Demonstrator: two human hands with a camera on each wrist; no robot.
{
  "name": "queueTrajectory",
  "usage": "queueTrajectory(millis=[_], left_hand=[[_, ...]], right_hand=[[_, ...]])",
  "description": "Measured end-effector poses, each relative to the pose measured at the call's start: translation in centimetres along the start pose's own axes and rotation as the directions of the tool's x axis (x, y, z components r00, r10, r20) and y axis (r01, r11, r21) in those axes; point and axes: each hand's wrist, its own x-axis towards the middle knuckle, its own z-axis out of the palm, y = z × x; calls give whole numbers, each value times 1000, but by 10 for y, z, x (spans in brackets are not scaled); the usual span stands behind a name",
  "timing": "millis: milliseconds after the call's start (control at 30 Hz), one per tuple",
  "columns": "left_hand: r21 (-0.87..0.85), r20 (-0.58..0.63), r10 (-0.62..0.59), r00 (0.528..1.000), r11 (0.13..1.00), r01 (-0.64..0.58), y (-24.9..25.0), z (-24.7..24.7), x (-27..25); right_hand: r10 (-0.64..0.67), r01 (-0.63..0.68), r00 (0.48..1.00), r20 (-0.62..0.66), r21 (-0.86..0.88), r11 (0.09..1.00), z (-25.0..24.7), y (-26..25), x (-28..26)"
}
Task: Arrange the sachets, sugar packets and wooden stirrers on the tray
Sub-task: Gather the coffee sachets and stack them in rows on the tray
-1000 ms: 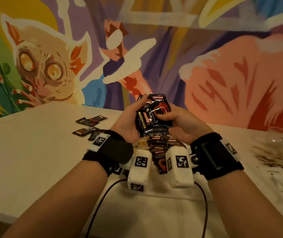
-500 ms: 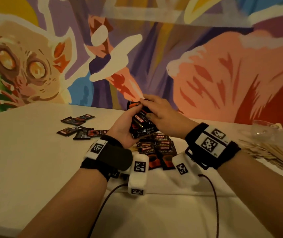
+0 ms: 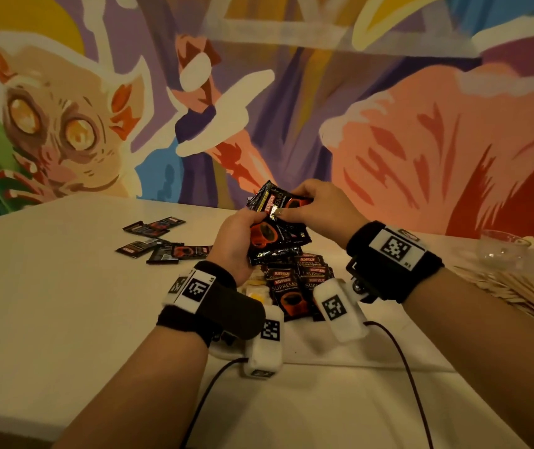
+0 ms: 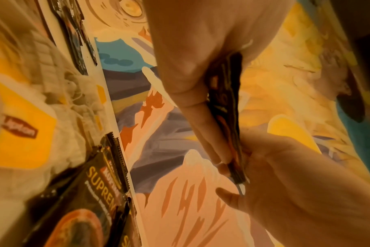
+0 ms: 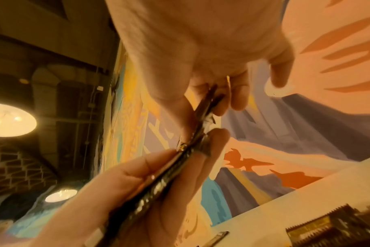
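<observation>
White table [image 3: 48, 303] under a painted mural [image 3: 388, 124]; both hands, left hand [image 3: 236, 244] and right hand [image 3: 320, 205], pinch a tilted sachet stack [image 3: 275, 228], long axis leaning up-left.

Black sachets [image 3: 275, 231] fanned in hand, more stacked below [image 3: 294, 283], wooden stirrers [image 3: 518, 293] heaped at right

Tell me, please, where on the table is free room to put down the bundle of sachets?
Bare tabletop lies near left, bordered by the scattered sachets behind and the left hand. It is crowded beneath the held bundle, over the coffee sachet pile, and far right by the wooden stirrers and glass.
</observation>
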Motion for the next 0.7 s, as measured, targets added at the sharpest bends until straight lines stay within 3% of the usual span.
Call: queueTrajectory(millis=[200, 267, 333, 433, 567, 700], left_hand=[[90, -148, 179, 973, 982, -167, 1, -2, 5], [74, -230, 222, 947, 975, -210, 1, -5, 8], [78, -301, 271, 914, 963, -260, 1, -7, 11], [124, -353, 361, 863, 933, -339, 1, -8, 12], [193, -277, 435, 857, 899, -393, -1, -3, 9], [74, -111, 403, 908, 915, -397, -7, 5, 6]], right_hand=[[217, -212, 976, 17, 300, 930, -8, -5, -3], [333, -310, 942, 37, 478, 822, -5, -3, -6], [445, -409, 888, 115, 637, 653, 0, -1, -8], [491, -538, 819, 295, 690, 483, 10, -2, -9], [513, -624, 763, 394, 658, 422, 22, -13, -13], [475, -528, 819, 323, 749, 400, 27, -14, -6]])
